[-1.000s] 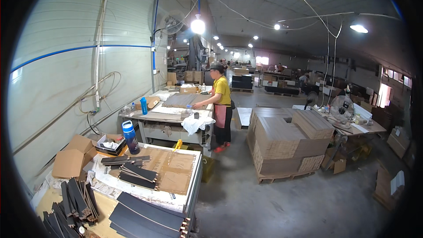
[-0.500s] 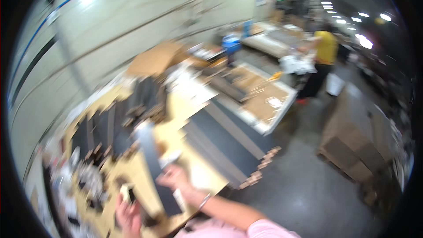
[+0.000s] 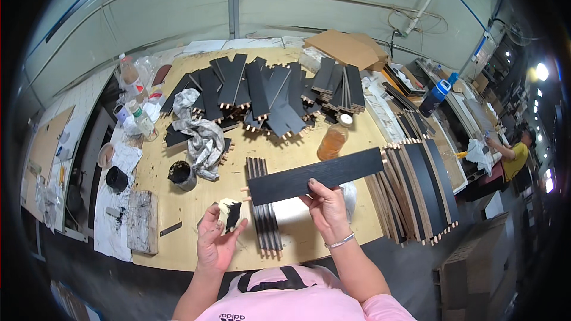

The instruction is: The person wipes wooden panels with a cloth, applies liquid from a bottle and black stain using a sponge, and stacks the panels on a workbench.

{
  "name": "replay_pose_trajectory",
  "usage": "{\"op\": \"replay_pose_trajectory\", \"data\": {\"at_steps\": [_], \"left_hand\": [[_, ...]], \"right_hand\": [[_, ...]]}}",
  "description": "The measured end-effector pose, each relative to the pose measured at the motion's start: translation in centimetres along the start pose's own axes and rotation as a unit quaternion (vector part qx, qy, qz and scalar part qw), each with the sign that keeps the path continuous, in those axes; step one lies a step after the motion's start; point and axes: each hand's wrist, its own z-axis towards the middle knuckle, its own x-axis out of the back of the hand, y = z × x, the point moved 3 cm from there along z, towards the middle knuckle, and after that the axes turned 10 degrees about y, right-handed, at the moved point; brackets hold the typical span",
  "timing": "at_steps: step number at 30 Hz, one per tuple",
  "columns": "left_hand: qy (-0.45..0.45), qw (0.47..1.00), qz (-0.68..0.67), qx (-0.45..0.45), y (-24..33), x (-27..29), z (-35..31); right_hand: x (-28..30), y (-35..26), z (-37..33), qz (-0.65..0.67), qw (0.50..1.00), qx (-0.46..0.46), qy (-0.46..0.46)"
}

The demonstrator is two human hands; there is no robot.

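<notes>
My right hand (image 3: 327,209) grips a long black wooden slat (image 3: 279,185), its thumb on the broad face. The slat is held nearly level above the table, with a pale dowel at its left end. My left hand (image 3: 215,239) pinches a cream sponge (image 3: 229,213) with a black-stained side, apart from the slat. Beneath the slat's left part, a row of dark-streaked slats (image 3: 267,230) lies side by side on the wooden table (image 3: 196,213). To the right is a stack of black slats (image 3: 419,184) with bare brown edges and dowels.
A heap of black slats (image 3: 253,89) covers the table's far part. A stained cloth (image 3: 205,142), a black-smeared cup (image 3: 182,176) and a stained wood block (image 3: 143,221) stand left. An amber bottle (image 3: 333,140) stands beyond my slat. A co-worker (image 3: 514,157) is far right.
My view has swung left from the right-hand stack to the table's middle. The slat in my right hand has turned from steeply slanted to nearly level. My left hand still holds the sponge.
</notes>
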Motion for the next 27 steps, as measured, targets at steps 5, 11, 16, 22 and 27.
{"op": "replay_pose_trajectory", "data": {"at_steps": [5,11,16,22,27], "left_hand": [[-0.061,0.997,-0.019,-0.035,2.4,0.7,3.4],[-0.114,0.993,-0.002,-0.016,0.5,-2.4,4.2],[-0.107,0.993,0.026,-0.051,-0.8,-2.4,6.3],[-0.02,0.998,-0.052,-0.029,-2.7,1.0,9.4],[-0.125,0.99,0.062,-0.027,-4.5,-2.7,9.7]], "right_hand": [[-0.7,3.5,-0.3,0.017,0.999,0.013,0.042],[-0.9,3.5,-2.1,0.03,0.999,0.025,0.034],[-0.8,1.0,-5.3,-0.034,0.995,0.073,-0.055],[4.2,-1.3,-6.8,-0.005,0.962,-0.064,-0.265],[5.7,-5.5,-7.7,0.032,0.907,-0.185,-0.377]]}}
